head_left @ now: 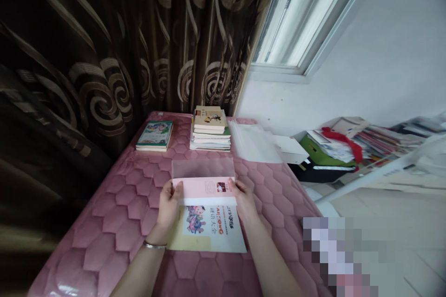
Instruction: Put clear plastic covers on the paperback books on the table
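A children's book (223, 236) with cartoon figures on its pale cover lies on the pink quilted surface, turned sideways. Across its far part runs a pink printed flap (195, 189) with a small picture. A clear plastic book cover (204, 167) sticks out beyond the flap. My left hand (169, 202) pinches the left end of the flap, thumb on top. At the opposite end, my right hand (244, 197) grips in the same way. The fingers underneath are hidden, so how the plastic and the flap overlap there I cannot tell.
Behind the book stands a stack of books (211, 132), with a green-covered book (155, 134) to its left. Clear plastic sheets (256, 141) and a white box (291, 148) lie at the right. Papers (331, 146) fill a shelf beyond the padded surface (132, 222). A dark curtain (174, 32) hangs behind.
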Demonstrator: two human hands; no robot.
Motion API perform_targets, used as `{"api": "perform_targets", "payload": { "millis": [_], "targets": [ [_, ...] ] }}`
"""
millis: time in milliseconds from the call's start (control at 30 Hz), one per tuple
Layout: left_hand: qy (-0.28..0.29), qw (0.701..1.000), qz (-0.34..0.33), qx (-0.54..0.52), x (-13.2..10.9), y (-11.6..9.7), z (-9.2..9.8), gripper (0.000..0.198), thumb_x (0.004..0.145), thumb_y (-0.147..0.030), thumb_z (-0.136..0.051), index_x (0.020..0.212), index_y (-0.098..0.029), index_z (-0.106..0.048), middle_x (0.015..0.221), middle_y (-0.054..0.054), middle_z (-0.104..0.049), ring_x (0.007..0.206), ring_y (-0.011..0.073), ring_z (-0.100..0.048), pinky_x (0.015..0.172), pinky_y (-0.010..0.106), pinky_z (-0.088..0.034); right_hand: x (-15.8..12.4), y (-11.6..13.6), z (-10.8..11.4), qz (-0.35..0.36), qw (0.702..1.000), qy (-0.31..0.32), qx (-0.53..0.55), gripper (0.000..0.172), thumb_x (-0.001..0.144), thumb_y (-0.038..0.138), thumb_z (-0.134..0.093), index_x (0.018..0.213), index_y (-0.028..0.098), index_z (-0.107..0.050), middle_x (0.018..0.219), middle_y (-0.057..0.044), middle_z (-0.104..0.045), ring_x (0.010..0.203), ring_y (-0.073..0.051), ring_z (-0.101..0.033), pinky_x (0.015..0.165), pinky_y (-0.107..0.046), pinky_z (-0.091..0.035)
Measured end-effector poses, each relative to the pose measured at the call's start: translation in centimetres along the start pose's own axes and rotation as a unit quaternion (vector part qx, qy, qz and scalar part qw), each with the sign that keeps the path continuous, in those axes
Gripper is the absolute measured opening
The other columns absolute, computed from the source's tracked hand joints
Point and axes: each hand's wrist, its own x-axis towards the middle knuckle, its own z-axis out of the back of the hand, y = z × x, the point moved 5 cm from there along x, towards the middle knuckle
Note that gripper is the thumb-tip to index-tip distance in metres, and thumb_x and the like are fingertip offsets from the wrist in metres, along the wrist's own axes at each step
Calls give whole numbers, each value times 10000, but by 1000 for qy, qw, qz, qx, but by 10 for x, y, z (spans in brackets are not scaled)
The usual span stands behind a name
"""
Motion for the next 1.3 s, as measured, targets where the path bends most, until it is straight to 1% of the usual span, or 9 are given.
{"api": "perform_targets", "payload": {
  "millis": [100,200,367,567,667,767,967,1167,1300],
  "targets": [
    [-6,1000,4,-6,0,2,1,281,773,-434,-625,766,-161,-559,678,-19,-542,624,110,-468,580,188,-388,-2,2,0,16,999,-11,-42,405,649,570,-694,642,174,-612,590,-8,-636,501,-140,-532,478,-241,-411],
    [-8,1000,11,-16,2,4,1,284,766,-436,-632,765,-162,-557,680,-18,-550,623,111,-473,574,189,-388,-3,2,1,13,998,-19,-54,421,663,590,-674,683,171,-639,624,-30,-661,529,-162,-565,484,-248,-424],
    [-10,999,13,-30,4,3,-2,308,750,-451,-638,761,-150,-575,680,-4,-577,620,119,-493,581,205,-402,-4,-2,3,-2,998,15,-53,422,642,549,-714,802,160,-683,719,-63,-704,605,-206,-619,530,-270,-458],
    [-6,998,27,-51,2,-1,-5,336,739,-464,-640,799,-137,-596,714,20,-610,644,133,-522,594,220,-420,-3,-8,6,40,996,-2,-82,424,668,558,-689,752,144,-653,624,-20,-641,529,-148,-530,478,-236,-391],
    [-7,998,37,-57,1,-1,-3,337,731,-464,-644,815,-140,-602,749,33,-632,686,149,-545,632,231,-436,-4,-7,7,63,991,-23,-119,433,676,578,-670,661,149,-607,542,10,-568,495,-124,-467,449,-223,-337],
    [-15,997,45,-55,1,0,1,305,719,-433,-655,819,-147,-615,805,45,-657,763,169,-571,694,238,-445,-6,-4,6,83,986,-27,-142,444,693,593,-646,635,158,-577,515,28,-527,490,-115,-434,449,-221,-317],
    [-3,996,68,-58,1,6,1,305,694,-433,-660,783,-142,-634,787,49,-666,730,171,-573,667,236,-442,-5,-6,7,78,984,-33,-160,466,709,624,-611,641,166,-561,512,29,-537,495,-123,-442,456,-227,-325],
    [0,998,54,-43,0,6,1,331,744,-468,-634,743,-139,-592,709,15,-601,665,132,-504,625,211,-401,-5,-4,8,75,982,-42,-168,462,702,618,-619,620,169,-548,516,31,-543,498,-123,-455,456,-226,-326],
    [-3,999,47,-26,0,6,1,372,757,-513,-611,726,-145,-567,677,0,-567,637,123,-474,594,203,-374,-8,0,6,49,991,-22,-122,448,653,610,-664,679,165,-621,555,14,-603,498,-142,-504,462,-239,-357]
  ]
}}
